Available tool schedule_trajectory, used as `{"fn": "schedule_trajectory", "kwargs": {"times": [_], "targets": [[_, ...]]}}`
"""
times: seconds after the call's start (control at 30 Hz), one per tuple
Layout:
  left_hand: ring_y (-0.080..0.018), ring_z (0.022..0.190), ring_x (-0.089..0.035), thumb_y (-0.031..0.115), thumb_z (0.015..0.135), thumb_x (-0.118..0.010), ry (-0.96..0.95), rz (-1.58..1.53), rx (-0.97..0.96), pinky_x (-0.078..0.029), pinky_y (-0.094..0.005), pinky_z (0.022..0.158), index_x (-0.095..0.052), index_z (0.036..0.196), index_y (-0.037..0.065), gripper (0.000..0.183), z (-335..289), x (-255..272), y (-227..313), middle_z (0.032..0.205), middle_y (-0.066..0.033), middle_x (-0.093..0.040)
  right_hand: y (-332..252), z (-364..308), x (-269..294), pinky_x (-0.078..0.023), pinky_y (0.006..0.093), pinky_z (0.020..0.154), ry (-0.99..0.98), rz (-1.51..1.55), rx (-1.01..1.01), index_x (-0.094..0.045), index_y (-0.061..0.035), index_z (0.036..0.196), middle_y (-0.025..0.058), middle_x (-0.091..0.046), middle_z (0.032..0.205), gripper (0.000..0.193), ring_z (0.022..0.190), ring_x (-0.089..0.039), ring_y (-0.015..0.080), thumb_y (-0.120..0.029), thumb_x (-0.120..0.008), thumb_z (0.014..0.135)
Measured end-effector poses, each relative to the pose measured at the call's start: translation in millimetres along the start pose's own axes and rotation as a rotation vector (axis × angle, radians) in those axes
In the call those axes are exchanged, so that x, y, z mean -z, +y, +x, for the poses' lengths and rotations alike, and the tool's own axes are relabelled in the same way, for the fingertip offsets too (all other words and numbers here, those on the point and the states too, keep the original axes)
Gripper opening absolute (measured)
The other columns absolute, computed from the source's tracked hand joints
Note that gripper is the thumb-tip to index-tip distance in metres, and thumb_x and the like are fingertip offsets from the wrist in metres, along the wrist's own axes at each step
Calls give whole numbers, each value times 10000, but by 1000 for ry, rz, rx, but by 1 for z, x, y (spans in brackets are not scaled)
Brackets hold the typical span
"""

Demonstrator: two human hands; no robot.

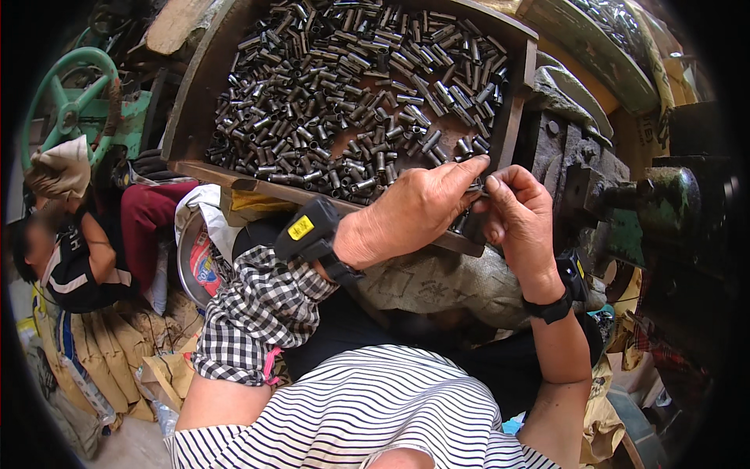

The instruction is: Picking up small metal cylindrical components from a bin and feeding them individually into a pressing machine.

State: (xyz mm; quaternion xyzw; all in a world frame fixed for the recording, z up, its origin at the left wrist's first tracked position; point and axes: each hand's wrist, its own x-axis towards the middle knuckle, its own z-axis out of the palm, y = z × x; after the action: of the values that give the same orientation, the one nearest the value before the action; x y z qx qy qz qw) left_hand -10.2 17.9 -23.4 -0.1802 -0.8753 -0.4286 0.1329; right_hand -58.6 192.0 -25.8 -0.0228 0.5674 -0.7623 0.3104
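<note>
A wooden tray in front of me holds a heap of short dark metal tubes. My left hand reaches over its near right corner, fingers closed together and pointing at my right hand. My right hand is closed in a pinch just beside it. Between the fingertips of both hands shows a bit of a small dark metal piece. Its shape is mostly hidden, and what lies inside the left fingers does not show.
A dark, greasy machine with a thick cylindrical part stands close to my right hand. Sacking lies over my lap. A metal basin is at my left, a green handwheel beyond. Another person sits far left.
</note>
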Motion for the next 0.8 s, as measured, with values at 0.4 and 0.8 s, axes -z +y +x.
{"fn": "schedule_trajectory", "kwargs": {"times": [0.4,0.8], "targets": [[-189,755,-674,107,918,-500,103,-1324,786,-551,-218,519,-520,1138,-7,249,0,47,-36,895,-127,-634,-17,6,-20,-431,352,659,-389,-1644,754,-596,-61,830,83,-585,788,86,742,-597,235,-60,-611,746],[-303,737,-630,149,729,-691,-156,431,281,-507,-388,652,-619,811,23,167,-8,34,-26,781,-135,-626,-14,12,-23,-407,368,747,-511,-1724,660,-599,-66,781,92,-552,799,95,791,-574,250,-88,-645,701]]}}
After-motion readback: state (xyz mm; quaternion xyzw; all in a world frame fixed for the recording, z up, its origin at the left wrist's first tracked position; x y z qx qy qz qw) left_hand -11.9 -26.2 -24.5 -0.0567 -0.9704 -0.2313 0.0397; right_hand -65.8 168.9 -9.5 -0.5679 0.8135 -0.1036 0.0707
